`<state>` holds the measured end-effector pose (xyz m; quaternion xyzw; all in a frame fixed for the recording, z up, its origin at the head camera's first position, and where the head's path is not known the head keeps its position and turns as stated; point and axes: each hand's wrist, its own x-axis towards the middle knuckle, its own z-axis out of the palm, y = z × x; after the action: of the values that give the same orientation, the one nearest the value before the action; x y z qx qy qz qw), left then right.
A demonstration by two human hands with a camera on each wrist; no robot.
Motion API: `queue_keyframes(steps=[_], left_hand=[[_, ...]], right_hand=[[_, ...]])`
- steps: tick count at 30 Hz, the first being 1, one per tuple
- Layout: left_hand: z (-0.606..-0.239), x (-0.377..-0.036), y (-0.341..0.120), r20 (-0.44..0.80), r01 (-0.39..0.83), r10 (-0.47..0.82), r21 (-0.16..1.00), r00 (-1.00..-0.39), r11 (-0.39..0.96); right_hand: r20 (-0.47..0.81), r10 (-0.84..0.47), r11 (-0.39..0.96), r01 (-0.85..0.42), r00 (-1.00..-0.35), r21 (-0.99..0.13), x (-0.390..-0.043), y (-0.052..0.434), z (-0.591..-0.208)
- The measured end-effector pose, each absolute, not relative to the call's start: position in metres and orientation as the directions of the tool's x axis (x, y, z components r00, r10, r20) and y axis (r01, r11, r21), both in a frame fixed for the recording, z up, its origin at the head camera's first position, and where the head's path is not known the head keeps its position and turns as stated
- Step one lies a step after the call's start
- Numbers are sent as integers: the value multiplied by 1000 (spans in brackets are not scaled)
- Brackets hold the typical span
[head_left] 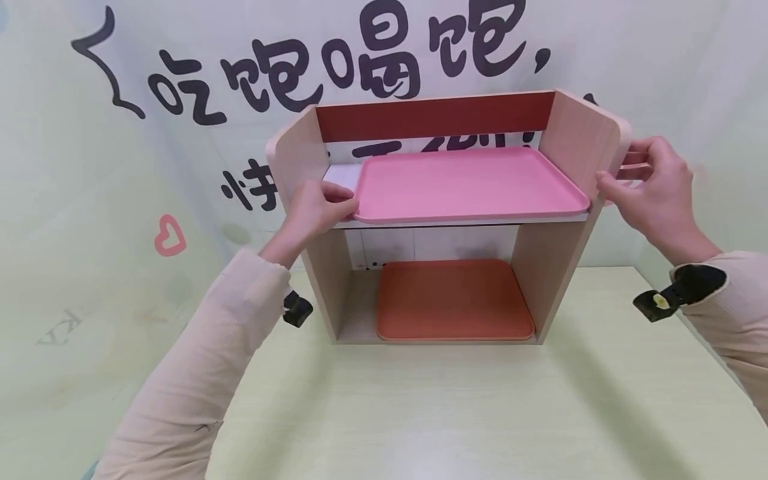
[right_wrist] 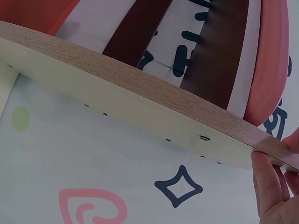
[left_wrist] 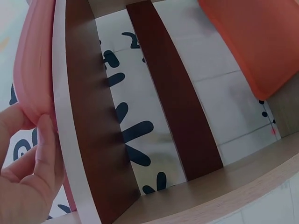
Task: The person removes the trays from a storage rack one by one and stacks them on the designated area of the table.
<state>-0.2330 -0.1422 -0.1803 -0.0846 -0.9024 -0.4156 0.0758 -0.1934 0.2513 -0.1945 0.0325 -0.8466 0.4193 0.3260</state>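
Left hand [head_left: 318, 210] pinched pink tray [head_left: 468, 187] at left corner, right hand [head_left: 657, 190] gripped side panel [head_left: 585, 140]; tray lay on upper shelf [head_left: 342, 175], apparently being squared up; next move likely needed gentle release

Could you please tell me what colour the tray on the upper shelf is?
The upper tray is plain pink; it shows best in the head view.

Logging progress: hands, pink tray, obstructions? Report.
Left hand pinches pink tray at front corner. Right hand grips right side panel. Pink tray on upper shelf. Nothing seen blocking.
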Motion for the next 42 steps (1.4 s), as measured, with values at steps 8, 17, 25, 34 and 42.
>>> queue_keyframes(steps=[8,17,25,34,42], left_hand=[[-186,-221,-147,203,207,71,798,-977,566],[-191,-205,-149,167,183,77,859,-983,478],[-193,-184,-150,171,190,85,876,-982,444],[-196,-171,-150,174,193,85,881,-981,432],[-196,-169,-153,157,185,100,885,-982,427]], right_hand=[[562,216,644,-316,-798,-697,-194,251,-194],[563,219,636,-321,-797,-702,-192,252,-193],[566,213,638,-325,-796,-698,-193,252,-192],[552,218,627,-318,-805,-711,-193,253,-193],[547,208,627,-319,-811,-711,-193,253,-194]])
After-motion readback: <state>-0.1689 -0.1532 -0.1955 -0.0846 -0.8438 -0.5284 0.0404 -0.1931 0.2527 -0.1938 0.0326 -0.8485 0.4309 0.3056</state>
